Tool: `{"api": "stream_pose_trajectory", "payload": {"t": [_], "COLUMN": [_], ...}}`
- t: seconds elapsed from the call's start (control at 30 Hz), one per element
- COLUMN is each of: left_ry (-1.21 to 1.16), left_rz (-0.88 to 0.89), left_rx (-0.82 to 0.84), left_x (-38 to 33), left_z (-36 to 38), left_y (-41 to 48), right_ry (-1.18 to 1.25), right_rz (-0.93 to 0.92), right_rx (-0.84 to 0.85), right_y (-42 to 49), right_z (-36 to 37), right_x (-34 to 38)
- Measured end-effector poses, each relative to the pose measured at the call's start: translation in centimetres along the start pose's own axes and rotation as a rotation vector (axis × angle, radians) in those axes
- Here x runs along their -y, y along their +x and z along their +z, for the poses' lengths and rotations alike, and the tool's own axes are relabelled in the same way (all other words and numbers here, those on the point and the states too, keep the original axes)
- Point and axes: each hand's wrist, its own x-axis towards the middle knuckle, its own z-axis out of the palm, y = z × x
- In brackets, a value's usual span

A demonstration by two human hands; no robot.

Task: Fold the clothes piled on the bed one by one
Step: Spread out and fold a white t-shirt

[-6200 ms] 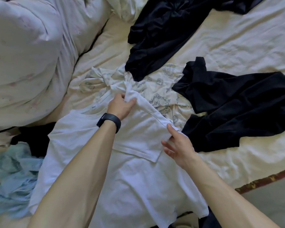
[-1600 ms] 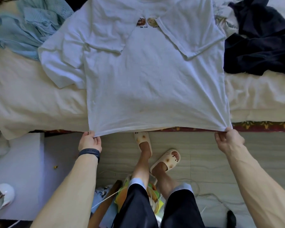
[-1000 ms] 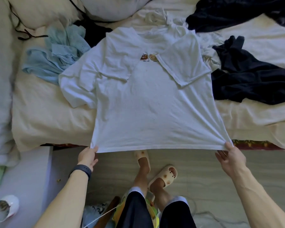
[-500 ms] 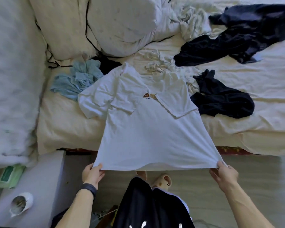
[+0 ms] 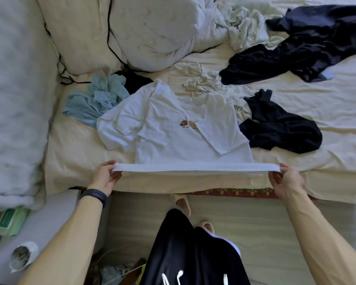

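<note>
A white T-shirt [image 5: 179,136] with a small chest print lies face up on the cream bed sheet [image 5: 317,112], both sleeves folded inward. Its bottom hem is lifted off the bed and stretched taut in a band above the bed's near edge. My left hand [image 5: 106,176] pinches the hem's left corner and my right hand [image 5: 286,179] pinches the right corner. Around the shirt lie a light blue garment [image 5: 90,101], a dark navy garment [image 5: 275,128], another dark garment [image 5: 308,44] farther back and a cream patterned garment [image 5: 201,83].
A large white duvet [image 5: 156,31] and pillows fill the back left, with a black cable [image 5: 109,38] over them. A grey bedside surface [image 5: 49,227] at lower left carries a green packet [image 5: 8,220] and a white cup [image 5: 23,256]. My legs stand at the bed's edge.
Both hands have raised the shirt's hem from below the bed's edge up and forward over the bed, so the lower part now doubles toward the chest. The view tilted up.
</note>
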Motion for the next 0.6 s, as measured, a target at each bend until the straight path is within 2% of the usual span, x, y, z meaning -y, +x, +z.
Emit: {"api": "stream_pose_trajectory", "payload": {"t": [0.1,0.17,0.23,0.3,0.37,0.5,0.6], "left_ry": [-0.032,0.024,0.245,0.602,0.832,0.971,0.98], "left_rz": [0.003,0.065,0.171,0.298,0.385,0.458,0.487], "left_rx": [0.015,0.042,0.082,0.103,0.059,0.014,-0.004], "left_x": [-3.8,-5.9,-7.8,-9.3,-10.2,-11.2,-11.3], "left_z": [3.2,5.2,7.3,9.5,11.5,15.6,18.4], "left_y": [2.9,4.9,7.2,9.8,13.0,19.1,23.3], "right_ry": [0.033,-0.02,-0.125,-0.32,-0.477,-0.555,-0.681], "right_rz": [-0.047,-0.116,-0.209,-0.301,-0.329,-0.3,-0.378], "right_rx": [0.058,0.079,0.081,0.096,0.074,0.01,-0.032], "right_y": [1.6,3.2,5.3,7.6,10.5,16.4,20.0], "right_z": [4.9,8.0,10.8,13.2,15.3,19.2,22.1], "right_x": [2.4,3.8,4.9,5.4,5.5,5.2,4.7]}}
